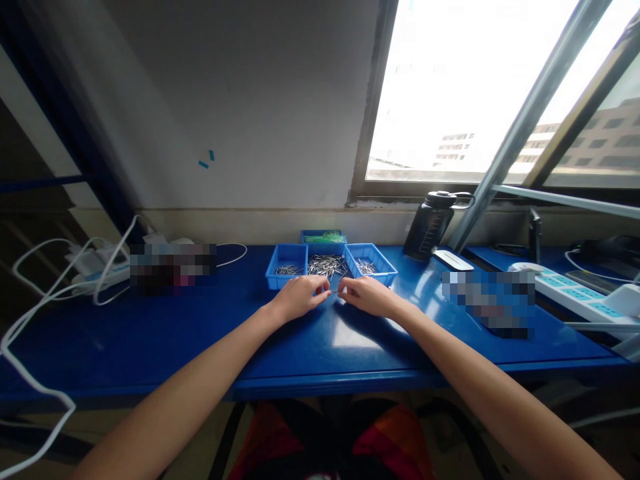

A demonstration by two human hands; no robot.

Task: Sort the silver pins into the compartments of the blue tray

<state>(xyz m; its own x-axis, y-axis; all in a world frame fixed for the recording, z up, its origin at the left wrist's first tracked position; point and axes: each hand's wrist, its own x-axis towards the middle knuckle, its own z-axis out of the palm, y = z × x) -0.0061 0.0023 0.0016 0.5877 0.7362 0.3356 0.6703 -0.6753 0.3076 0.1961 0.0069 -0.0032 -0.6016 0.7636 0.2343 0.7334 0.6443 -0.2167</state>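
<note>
My left hand (299,297) and my right hand (367,296) meet above the front of the blue table, fingertips pinched and almost touching. Between them shows a small, thin, silvery metal piece (335,291), too small to name exactly; both hands appear to grip it. Just behind the fingers lies a heap of slim metal pieces (327,265). It sits between a left blue bin (277,283) and a right blue bin (393,272), each with a smaller amount of similar pieces inside. My fingers hide the front of the heap.
Behind the heap stands another blue bin (303,236) with green items. A black bottle (429,227) is at the back right, near a white flat device (453,261) and a power strip (575,293). White cables (37,380) run along the left. Blurred patches hide some objects.
</note>
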